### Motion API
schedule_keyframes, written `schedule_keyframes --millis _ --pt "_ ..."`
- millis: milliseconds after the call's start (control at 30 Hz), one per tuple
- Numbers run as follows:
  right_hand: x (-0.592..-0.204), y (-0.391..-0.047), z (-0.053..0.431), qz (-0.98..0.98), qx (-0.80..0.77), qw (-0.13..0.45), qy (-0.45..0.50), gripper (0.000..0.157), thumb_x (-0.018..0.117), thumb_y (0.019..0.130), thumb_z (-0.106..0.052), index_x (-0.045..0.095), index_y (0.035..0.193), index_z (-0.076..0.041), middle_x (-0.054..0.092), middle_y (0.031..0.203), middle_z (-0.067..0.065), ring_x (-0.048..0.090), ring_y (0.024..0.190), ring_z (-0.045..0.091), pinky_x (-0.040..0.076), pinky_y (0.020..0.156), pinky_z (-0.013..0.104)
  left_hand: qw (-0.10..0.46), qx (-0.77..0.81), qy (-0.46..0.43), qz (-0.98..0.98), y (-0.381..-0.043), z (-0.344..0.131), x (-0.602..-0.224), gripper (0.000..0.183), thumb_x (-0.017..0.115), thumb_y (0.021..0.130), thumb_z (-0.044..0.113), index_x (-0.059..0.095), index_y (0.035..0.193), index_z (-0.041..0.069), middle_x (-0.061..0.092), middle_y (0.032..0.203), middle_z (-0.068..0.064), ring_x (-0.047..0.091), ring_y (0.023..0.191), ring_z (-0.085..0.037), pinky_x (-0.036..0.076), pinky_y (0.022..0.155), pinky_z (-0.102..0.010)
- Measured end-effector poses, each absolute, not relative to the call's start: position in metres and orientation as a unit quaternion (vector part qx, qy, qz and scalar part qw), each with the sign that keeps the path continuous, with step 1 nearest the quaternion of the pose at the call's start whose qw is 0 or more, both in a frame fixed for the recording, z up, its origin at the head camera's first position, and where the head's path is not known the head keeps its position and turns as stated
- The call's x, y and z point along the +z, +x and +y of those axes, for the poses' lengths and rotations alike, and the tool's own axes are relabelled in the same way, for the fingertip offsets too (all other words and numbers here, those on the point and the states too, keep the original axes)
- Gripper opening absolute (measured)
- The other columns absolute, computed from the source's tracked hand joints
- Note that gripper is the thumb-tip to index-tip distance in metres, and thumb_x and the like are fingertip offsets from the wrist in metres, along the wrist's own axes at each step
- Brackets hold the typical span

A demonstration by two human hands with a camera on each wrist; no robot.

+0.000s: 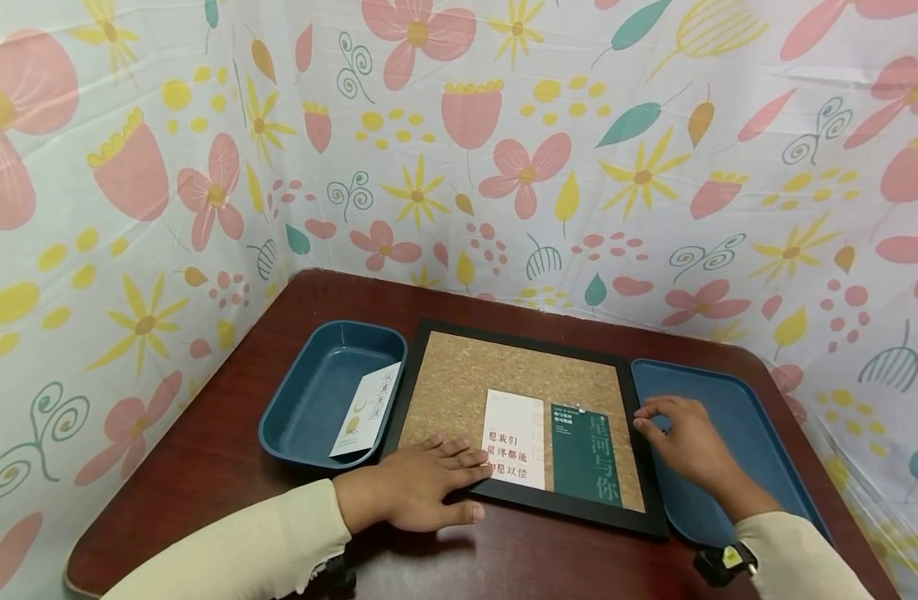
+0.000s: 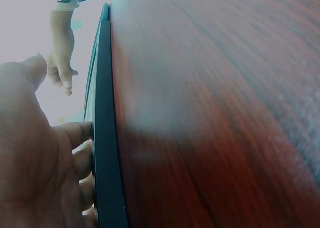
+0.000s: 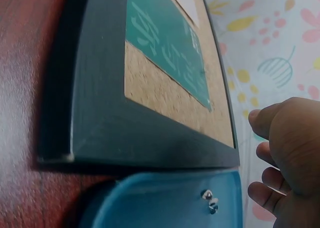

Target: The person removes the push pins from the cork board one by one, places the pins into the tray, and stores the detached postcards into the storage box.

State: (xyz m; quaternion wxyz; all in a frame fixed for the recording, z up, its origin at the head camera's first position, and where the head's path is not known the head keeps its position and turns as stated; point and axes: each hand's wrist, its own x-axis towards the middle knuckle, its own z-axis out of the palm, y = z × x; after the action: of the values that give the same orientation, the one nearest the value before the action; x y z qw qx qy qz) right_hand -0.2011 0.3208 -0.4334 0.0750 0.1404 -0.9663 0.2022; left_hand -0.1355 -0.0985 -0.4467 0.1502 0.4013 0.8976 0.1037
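Note:
My left hand [image 1: 428,483] rests palm down on the near-left corner of a black-framed cork board [image 1: 466,358], its fingers spread over the frame and cork. Beside its fingertips lies a white card [image 1: 514,425] with red characters. A green card [image 1: 584,454] with pale characters sits to the right of it, a small shiny pin [image 1: 581,408] at its top edge. Above the board's right edge hovers my right hand [image 1: 687,442], fingers loosely bent. Nothing shows between those fingers in the right wrist view, where small silver pins [image 3: 210,200] lie in the blue tray [image 3: 165,188].
A deep blue bin [image 1: 301,375] stands left of the board with another white card [image 1: 368,408] leaning inside. The shallow blue tray [image 1: 729,400] lies on the right. All rest on a dark red wooden table [image 1: 226,425], with a floral curtain [image 1: 459,167] behind.

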Motion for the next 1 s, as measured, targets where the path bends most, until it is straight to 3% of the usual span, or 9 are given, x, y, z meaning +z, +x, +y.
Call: schedule_keyframes --millis 267,1000 --pt "-0.44 -0.202 0.311 -0.962 0.196 0.095 0.166 0.006 0.074 0.095 -0.009 0.074 0.099 -0.004 0.064 0.123 0.028 0.045 0.122 0.053 0.031 0.101 0.069 0.143 0.103 0.401 0.899 -0.135 -0.098 -0.445 0.075 0.018 0.102 0.073 0.032 0.162 0.03 0.026 0.167 0.01 0.015 0.155 -0.017 0.013 0.125 -0.046" --pt "-0.45 -0.197 0.268 -0.947 0.231 0.065 0.211 0.017 0.074 0.096 -0.013 0.075 0.111 -0.005 0.061 0.133 0.022 0.044 0.127 0.045 0.036 0.099 0.067 0.139 0.1 0.403 0.899 -0.135 -0.099 -0.447 0.075 0.017 0.102 0.073 0.031 0.162 0.031 0.025 0.167 0.01 0.015 0.155 -0.017 0.013 0.125 -0.045"
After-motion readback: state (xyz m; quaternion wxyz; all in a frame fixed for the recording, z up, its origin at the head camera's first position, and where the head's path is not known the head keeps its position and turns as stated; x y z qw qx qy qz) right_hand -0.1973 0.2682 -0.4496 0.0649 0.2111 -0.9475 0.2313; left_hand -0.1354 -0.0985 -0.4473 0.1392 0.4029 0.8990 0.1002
